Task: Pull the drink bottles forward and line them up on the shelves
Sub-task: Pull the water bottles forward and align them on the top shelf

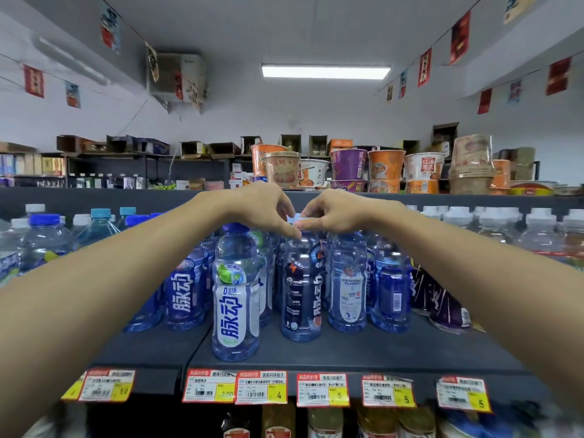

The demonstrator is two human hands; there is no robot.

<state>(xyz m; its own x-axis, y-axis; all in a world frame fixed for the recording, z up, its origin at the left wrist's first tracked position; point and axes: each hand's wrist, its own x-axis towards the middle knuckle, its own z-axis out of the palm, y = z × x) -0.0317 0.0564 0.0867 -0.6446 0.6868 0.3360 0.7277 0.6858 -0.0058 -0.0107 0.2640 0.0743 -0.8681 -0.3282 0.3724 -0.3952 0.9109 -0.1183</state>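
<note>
Mid-shelf, left hand (pixel 262 207) and right hand (pixel 335 213) pinch the dark-label bottle (pixel 301 286) by its cap; tugged crooked, it probably topples neighbouring bottles (pixel 347 279).

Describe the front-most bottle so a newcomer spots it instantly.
On the dark shelf above the price tags stand blue drink bottles. The white-label bottle stands alone nearest the front edge, left of the dark-label bottle; its white label bears big blue characters.
</note>
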